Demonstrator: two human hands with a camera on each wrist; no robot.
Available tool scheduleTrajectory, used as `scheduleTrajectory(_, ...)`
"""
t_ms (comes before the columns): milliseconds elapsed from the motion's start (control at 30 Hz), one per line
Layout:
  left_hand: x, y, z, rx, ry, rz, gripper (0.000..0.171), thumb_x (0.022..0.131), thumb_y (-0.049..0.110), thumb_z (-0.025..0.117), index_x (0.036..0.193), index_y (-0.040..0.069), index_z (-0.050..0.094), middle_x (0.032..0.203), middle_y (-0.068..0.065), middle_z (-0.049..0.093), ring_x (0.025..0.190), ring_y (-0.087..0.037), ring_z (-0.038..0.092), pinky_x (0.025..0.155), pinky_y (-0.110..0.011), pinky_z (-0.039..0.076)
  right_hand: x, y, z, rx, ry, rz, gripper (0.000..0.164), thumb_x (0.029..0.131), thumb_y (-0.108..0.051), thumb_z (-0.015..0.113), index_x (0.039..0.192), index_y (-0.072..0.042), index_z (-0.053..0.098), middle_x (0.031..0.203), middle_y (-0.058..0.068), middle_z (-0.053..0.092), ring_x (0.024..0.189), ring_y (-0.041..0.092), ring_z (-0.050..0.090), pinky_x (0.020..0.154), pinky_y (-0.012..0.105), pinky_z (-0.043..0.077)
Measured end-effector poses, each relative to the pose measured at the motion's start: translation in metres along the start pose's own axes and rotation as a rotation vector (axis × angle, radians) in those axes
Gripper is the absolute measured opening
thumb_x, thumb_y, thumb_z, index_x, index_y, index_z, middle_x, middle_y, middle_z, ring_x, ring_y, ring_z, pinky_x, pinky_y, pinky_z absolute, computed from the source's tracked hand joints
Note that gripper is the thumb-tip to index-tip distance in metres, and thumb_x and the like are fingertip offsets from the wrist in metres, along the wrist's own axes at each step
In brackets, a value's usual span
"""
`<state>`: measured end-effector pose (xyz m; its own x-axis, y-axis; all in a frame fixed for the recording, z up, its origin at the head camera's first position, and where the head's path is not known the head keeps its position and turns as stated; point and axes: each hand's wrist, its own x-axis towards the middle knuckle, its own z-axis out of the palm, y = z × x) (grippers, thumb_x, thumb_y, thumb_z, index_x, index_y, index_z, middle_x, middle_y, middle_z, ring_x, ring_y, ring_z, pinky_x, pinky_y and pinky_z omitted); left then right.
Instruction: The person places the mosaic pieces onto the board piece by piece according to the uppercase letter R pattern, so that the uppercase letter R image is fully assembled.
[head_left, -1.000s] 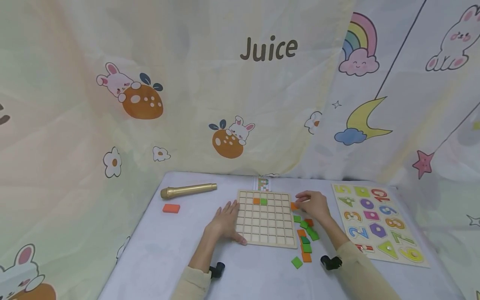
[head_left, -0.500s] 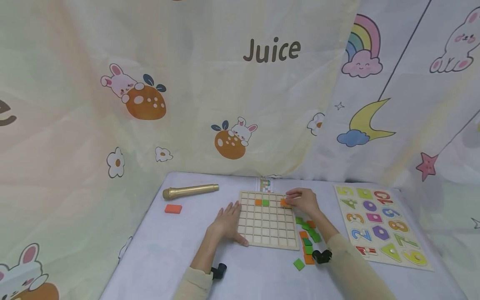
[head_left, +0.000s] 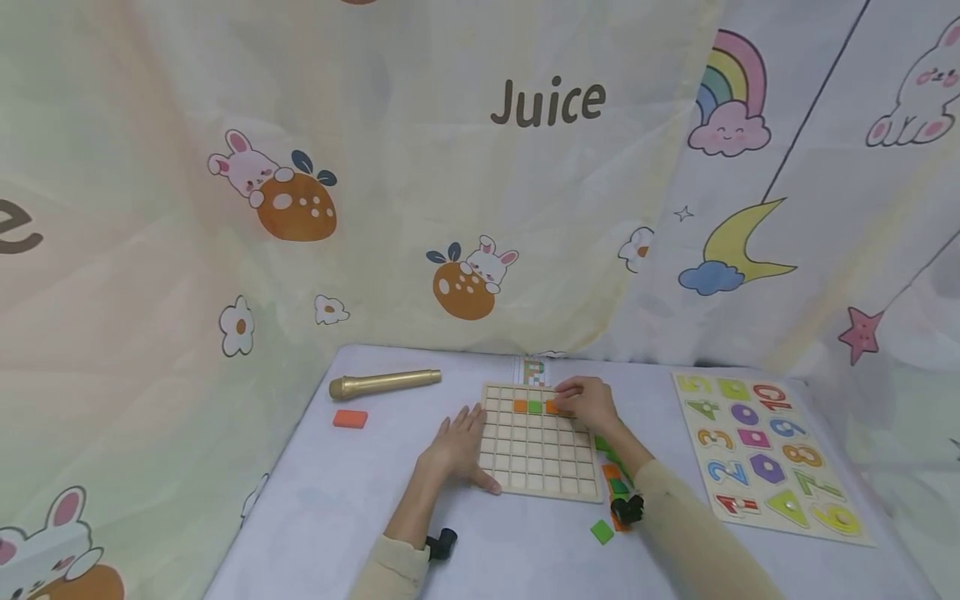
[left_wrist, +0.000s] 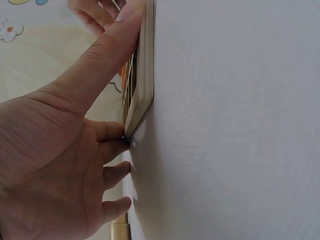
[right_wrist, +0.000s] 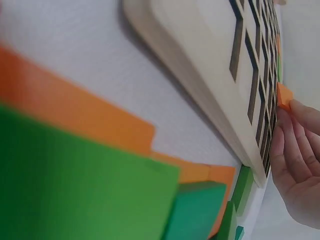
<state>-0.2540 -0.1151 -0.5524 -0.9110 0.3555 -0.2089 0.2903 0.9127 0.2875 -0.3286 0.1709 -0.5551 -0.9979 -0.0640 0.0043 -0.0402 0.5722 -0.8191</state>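
Note:
A wooden grid board [head_left: 540,481] lies flat on the white-covered table. In its upper rows sit an orange tile [head_left: 520,407] and, to the right of it, a green tile [head_left: 535,407]. My right hand [head_left: 591,406] reaches over the board and pinches another orange square tile [right_wrist: 284,96] between thumb and finger, just right of the green one. Along the board's left side rests my left hand [head_left: 454,450], fingers spread; its thumb [left_wrist: 100,60] lies along the front edge of the board in the left wrist view.
Loose green and orange tiles lie right of the board, partly under my right forearm; one green tile [head_left: 602,532] lies nearer. A number puzzle [head_left: 772,458] is at right, a gold microphone [head_left: 384,383] and a red-orange block [head_left: 350,419] at left, a pattern card [head_left: 534,372] behind.
My right hand has carried the orange tile from beyond the board's right edge leftward over the grid, up beside the green tile. My left hand has stayed at the board's left side.

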Motion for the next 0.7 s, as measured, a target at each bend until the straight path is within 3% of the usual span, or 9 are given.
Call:
scheduleTrajectory(267, 0.003, -0.002, 0.005, -0.005, 0.015, 0.008, 0.146, 0.057, 0.069, 0.093, 0.165, 0.000, 0.022, 0.173, -0.017, 0.019, 0.159, -0.038, 0.017, 0.127, -0.060, 0.018, 0.003, -0.002, 0.006, -0.081, 0.003, -0.006, 0.022, 0.087, -0.016, 0.087, 0.106, -0.007, 0.079, 0.091, 0.003, 0.078, 0.082, 0.019, 0.071, 0.076, 0.037, 0.059)
scheduleTrajectory(700, 0.001, 0.001, -0.001, 0.008, 0.005, -0.003, 0.146, 0.056, 0.069, 0.093, 0.165, 0.002, 0.024, 0.172, -0.017, 0.022, 0.159, -0.037, 0.018, 0.128, -0.059, 0.019, 0.003, -0.001, 0.012, -0.153, 0.059, 0.016, 0.021, 0.081, -0.016, 0.091, 0.097, -0.010, 0.078, 0.085, -0.002, 0.078, 0.079, 0.019, 0.071, 0.085, 0.046, 0.058)
